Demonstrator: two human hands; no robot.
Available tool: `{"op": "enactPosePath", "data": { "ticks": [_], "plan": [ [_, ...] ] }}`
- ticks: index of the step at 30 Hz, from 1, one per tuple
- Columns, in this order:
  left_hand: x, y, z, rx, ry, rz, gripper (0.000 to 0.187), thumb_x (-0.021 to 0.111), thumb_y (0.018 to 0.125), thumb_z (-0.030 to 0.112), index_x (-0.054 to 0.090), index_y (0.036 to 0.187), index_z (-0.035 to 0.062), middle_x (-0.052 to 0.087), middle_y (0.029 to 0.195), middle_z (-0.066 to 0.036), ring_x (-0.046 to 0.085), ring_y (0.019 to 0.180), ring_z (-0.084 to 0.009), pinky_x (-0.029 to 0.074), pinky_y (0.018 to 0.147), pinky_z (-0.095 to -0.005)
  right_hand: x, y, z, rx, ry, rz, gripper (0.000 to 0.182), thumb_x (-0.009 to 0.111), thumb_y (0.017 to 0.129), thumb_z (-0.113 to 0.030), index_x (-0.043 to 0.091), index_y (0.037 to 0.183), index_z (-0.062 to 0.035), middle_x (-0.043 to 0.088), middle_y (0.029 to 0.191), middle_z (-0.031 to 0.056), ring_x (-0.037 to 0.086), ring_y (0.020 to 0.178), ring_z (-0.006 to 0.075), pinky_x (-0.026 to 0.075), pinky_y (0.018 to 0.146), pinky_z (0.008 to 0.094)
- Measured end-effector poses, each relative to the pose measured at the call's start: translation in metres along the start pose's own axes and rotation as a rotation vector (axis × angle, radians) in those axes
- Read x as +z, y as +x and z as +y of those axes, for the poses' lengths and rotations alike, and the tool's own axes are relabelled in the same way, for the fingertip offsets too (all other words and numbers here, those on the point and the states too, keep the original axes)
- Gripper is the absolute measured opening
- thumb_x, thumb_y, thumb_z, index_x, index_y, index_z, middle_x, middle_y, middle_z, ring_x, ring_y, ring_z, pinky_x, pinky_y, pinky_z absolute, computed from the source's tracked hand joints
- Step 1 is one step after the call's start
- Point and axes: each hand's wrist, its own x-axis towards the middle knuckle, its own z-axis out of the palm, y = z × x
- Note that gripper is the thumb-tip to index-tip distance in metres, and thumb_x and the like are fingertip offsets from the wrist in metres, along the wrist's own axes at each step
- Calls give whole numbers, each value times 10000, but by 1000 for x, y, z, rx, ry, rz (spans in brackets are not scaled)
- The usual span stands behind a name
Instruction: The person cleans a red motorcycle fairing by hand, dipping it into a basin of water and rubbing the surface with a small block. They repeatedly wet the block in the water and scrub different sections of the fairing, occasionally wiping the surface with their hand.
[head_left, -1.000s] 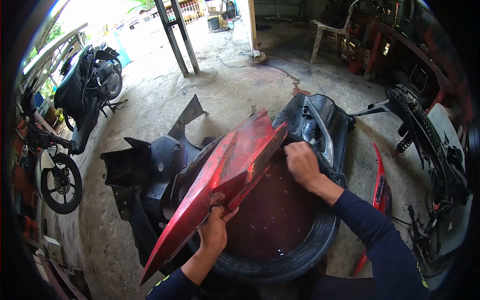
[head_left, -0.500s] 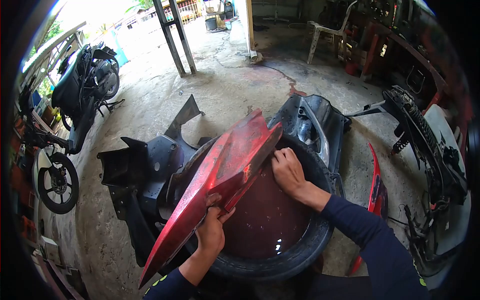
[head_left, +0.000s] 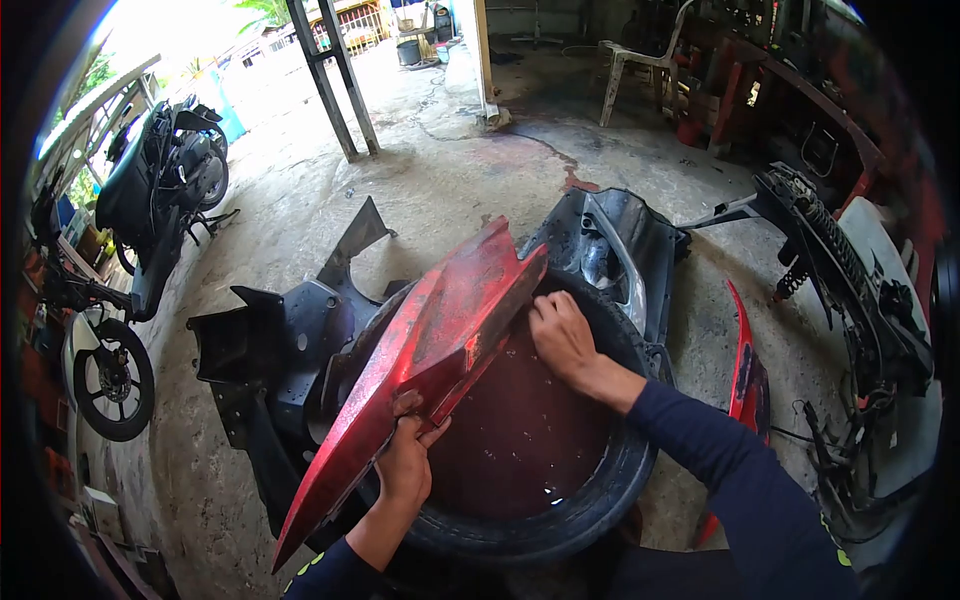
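A red motorcycle fairing panel (head_left: 425, 340), long and pointed, slants across a black round tub (head_left: 575, 530) of dark reddish water (head_left: 520, 440). Its surface looks wet and speckled with dirt. My left hand (head_left: 405, 460) is closed on the panel's lower right edge, thumb on the outer face. Near the panel's upper end, above the water, my right hand (head_left: 562, 338) has its fingers curled in at the right edge. The fingertips are turned away, and I cannot tell what they hold.
Black plastic body panels (head_left: 290, 330) lie left of the tub, a dark grey one (head_left: 640, 250) behind it. To the right are another red panel (head_left: 745, 370) and a motorcycle frame with a shock absorber (head_left: 815, 240). A motorcycle (head_left: 150, 210) stands left; a plastic chair (head_left: 645, 65) is behind.
The whole view has shifted slightly left. Both hands keep about the same places on the red panel.
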Motion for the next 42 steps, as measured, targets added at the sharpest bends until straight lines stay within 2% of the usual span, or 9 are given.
{"op": "enactPosePath", "data": {
  "ticks": [2,6,10,20,23,28,38,40,42],
  "plan": [
    [1,0,-1,6,-19,14,313,472,921,-61,594,1174,77,588,1230,-64,624,1105,-213,608,898,-519,12,2,12,107,8,-55,87,596,776,-74,652,778,-8,594,901,123,558,914,280,477,869,392],
    [-1,3,0,24,-8,0,310,476,921,-60,588,1176,78,589,1230,-64,628,1092,-221,603,905,-524,-4,0,-9,-18,25,12,86,587,786,-76,645,773,-13,596,896,125,560,906,283,477,857,390],
    [2,2,1,6,-24,17,313,486,910,-59,585,1174,78,602,1217,-59,642,1077,-226,604,903,-525,11,4,16,101,-13,-59,80,593,780,-77,646,775,-18,595,892,116,563,902,272,476,873,389],
    [-9,10,-1,-28,-32,25,321,467,921,-73,585,1182,72,595,1219,-73,618,1114,-211,613,894,-516,6,1,3,-32,4,32,81,587,799,-79,649,796,-28,599,919,114,564,910,274,478,888,390],
    [-7,7,-2,6,-20,10,318,465,923,-73,588,1180,66,596,1206,-70,627,1089,-213,619,885,-508,16,2,19,84,20,-42,86,595,789,-74,655,796,-13,606,934,112,563,912,276,480,870,396],
    [-7,10,2,15,12,31,291,491,903,-66,605,1129,79,613,1211,-65,657,1054,-231,614,881,-532,1,-1,-3,-15,66,46,86,586,794,-78,643,784,-16,607,940,116,565,922,274,482,867,390],
    [-8,10,-1,22,26,-7,263,493,911,-53,614,1108,72,614,1227,-67,662,1072,-242,613,886,-527,9,1,0,138,52,-32,100,585,799,-70,661,824,-11,607,947,107,578,936,273,479,899,382],
    [-6,10,3,25,24,1,261,492,911,-53,614,1105,72,615,1226,-67,663,1070,-243,611,889,-528,2,-2,-9,49,66,59,95,590,793,-75,662,814,-17,615,960,111,580,934,270,481,894,378],
    [-8,6,2,6,22,13,259,492,912,-53,615,1103,72,616,1224,-68,665,1068,-243,609,892,-530,8,2,3,128,44,-52,88,596,787,-78,665,803,-24,621,966,112,580,927,271,484,880,379]
  ]
}}
